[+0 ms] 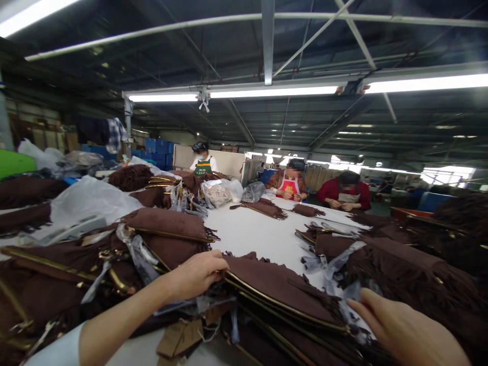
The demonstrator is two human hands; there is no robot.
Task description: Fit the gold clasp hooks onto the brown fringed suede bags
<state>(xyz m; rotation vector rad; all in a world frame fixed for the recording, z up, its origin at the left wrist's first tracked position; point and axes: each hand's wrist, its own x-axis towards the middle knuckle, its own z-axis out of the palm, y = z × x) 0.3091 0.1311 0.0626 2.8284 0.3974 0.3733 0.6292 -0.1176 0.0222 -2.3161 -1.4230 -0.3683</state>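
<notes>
A stack of dark brown fringed pouches (282,287) with gold zippers lies in front of me. My left hand (202,272) is closed on the left end of the top pouch, its fingertips pinched at the zipper corner. At the stack's right end is my right hand (396,317), thumb and fingers close together by some clear plastic; what it holds, if anything, is hidden. Cardboard tags (181,338) on strings hang below my left hand. More brown pouches (163,223) with plastic-wrapped fittings lie to the left.
Brown fringed pouches (392,254) are heaped on the right. The white table (251,234) stretches away, with clear plastic bags (93,201) at left and wrapped bundles farther back. Three people in aprons are at its far side. Strip lights hang overhead.
</notes>
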